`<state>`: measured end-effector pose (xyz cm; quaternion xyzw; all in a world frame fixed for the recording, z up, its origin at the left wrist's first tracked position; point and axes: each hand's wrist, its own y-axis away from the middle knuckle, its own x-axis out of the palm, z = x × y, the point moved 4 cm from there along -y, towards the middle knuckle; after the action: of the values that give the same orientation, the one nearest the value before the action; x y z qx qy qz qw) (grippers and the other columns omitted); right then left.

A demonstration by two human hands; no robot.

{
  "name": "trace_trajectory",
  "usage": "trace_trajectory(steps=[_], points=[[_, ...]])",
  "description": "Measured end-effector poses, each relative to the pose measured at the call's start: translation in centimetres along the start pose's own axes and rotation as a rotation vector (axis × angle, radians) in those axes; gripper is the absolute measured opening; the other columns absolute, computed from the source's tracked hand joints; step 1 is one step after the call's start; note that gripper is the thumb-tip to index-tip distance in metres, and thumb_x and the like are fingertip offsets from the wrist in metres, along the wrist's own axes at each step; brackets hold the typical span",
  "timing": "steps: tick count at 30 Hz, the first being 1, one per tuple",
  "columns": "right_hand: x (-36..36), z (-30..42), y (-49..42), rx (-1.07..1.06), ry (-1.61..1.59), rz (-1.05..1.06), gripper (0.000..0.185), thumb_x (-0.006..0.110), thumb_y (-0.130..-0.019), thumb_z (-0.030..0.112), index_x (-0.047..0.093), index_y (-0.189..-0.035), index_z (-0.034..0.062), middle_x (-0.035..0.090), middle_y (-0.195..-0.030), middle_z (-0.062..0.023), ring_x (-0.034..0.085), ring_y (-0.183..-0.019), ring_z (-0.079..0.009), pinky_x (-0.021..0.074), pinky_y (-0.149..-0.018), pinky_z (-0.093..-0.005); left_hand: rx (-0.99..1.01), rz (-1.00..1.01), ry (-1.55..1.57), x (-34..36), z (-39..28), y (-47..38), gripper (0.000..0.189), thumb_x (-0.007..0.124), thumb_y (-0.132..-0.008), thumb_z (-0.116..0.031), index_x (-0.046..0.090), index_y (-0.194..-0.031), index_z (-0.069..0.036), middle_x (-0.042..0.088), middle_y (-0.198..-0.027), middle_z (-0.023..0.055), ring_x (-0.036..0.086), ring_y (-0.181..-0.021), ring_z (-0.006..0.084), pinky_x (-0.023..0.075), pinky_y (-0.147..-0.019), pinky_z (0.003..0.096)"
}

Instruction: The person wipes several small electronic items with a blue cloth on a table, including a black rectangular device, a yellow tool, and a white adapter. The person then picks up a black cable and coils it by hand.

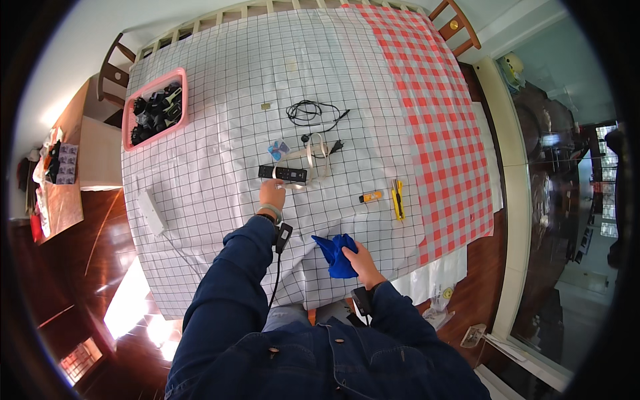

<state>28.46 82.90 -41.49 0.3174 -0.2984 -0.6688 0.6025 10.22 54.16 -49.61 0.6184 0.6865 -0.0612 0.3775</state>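
My right hand (361,257) grips a crumpled blue cloth (340,255) just above the near side of the table. Farther forward, my left hand (272,194) is at the lower edge of a black remote control (295,174); its fingertips are too hidden to show a grip. A cream-coloured flat strap or cord (310,157) crosses the remote and loops away to its right. Just beyond the remote is a small blue and white packet (278,149). A black plug (337,146) lies at the right of the loops.
On the checked tablecloth (225,100) lie a coiled black cable (305,113), an orange glue stick or similar tube (370,197), a yellow utility knife (398,201) and a white power strip (151,212). A pink basket (185,100) of black adapters stands at the far left.
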Motion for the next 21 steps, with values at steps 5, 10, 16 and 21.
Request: trace_trajectory(steps=[5, 10, 16, 21], points=[[-2.2, -2.1, -1.0, 0.030, 0.027, -0.021, 0.045, 0.068, -0.088, 0.023, 0.057, -0.123, -0.0021, 0.066, -0.106, -0.0101, 0.063, -0.093, -0.0178, 0.0502, -0.082, -0.0294, 0.127, -0.047, -0.402, 3.2, -4.4, -2.0, 0.035, 0.068, -0.074, -0.026, 0.070, -0.109, -0.023, 0.033, -0.150, 0.0184, 0.026, -0.141, 0.0359, 0.0205, -0.114, 0.0525], [-3.8, -2.6, -1.8, 0.015, 0.009, 0.017, 0.045, 0.068, -0.088, 0.021, 0.057, -0.125, -0.0013, 0.066, -0.106, -0.0091, 0.063, -0.094, -0.0165, 0.0495, -0.083, -0.0293, 0.162, 0.157, -0.590, 6.1, -8.2, -3.1, 0.040, 0.065, -0.079, -0.040, 0.067, -0.116, -0.026, 0.027, -0.154, 0.0166, 0.015, -0.145, 0.0387, 0.0089, -0.114, 0.0621], [-3.9, -1.8, -2.1, 0.051, -0.018, 0.055, 0.044, 0.068, -0.089, 0.020, 0.056, -0.125, -0.0015, 0.066, -0.105, -0.0083, 0.063, -0.092, -0.0159, 0.0501, -0.082, -0.0294, 0.295, 0.201, -0.658, 10.2, -9.9, 0.0, 0.030, 0.069, -0.081, -0.034, 0.066, -0.105, -0.016, 0.057, -0.123, 0.0109, 0.043, -0.128, 0.0305, 0.0295, -0.104, 0.0644], [-3.8, -0.9, -2.2, 0.043, -0.043, 0.094, 0.043, 0.067, -0.089, 0.019, 0.056, -0.125, -0.0018, 0.066, -0.105, -0.0087, 0.063, -0.091, -0.0156, 0.0509, -0.080, -0.0298, 0.464, 0.200, -0.589, 11.8, -7.9, 0.6, 0.017, 0.067, -0.073, -0.014, 0.067, -0.090, -0.011, 0.069, -0.084, 0.0084, 0.063, -0.092, 0.0332, 0.0451, -0.086, 0.0493]])
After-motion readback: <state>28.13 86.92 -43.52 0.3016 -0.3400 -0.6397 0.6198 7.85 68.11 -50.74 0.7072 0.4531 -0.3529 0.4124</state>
